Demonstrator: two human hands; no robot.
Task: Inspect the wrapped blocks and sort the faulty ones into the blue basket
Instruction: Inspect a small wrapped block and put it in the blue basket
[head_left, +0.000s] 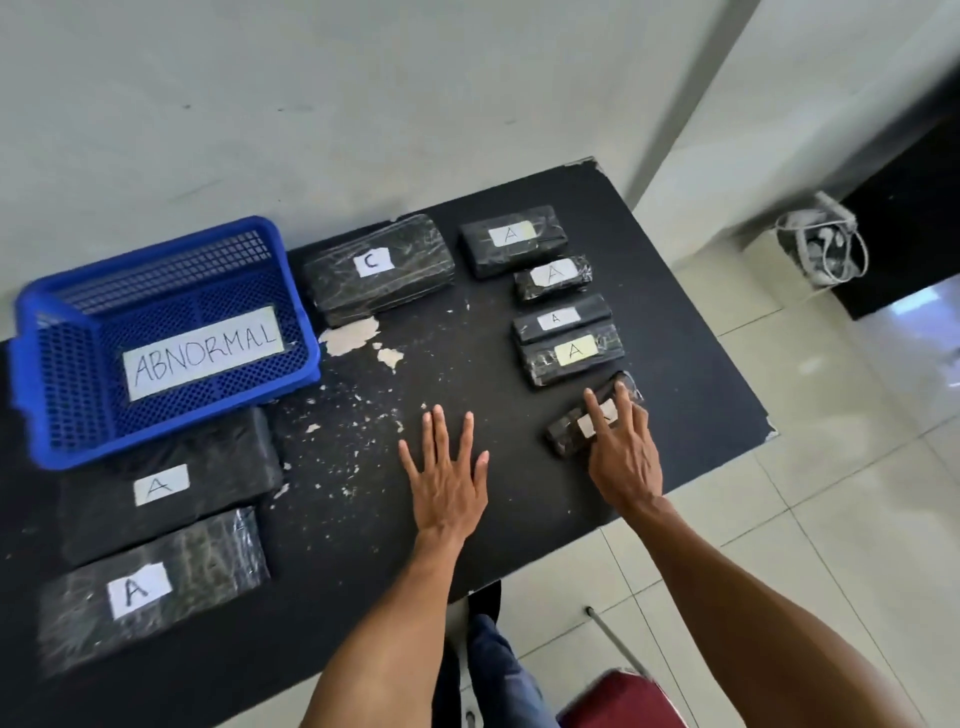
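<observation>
At the near left corner of a black table (363, 571) lie two large wrapped blocks marked A (150, 587), one behind the other; a person's left hand (447, 470) lies flat on the tabletop, fingers spread; the right hand (623, 449) rests its straight, slightly parted fingers on a small wrapped block (565, 434) near the right edge, half covering its label; beyond, four smaller blocks marked A (571, 353) run toward the far edge; far left sits the blue basket (156, 291), labelled ABNORMAL, with a large block marked C (379, 265) just beside it.

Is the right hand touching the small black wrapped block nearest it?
Touching. Head view: fingers of the right hand lie on top of the small black wrapped block.
</observation>
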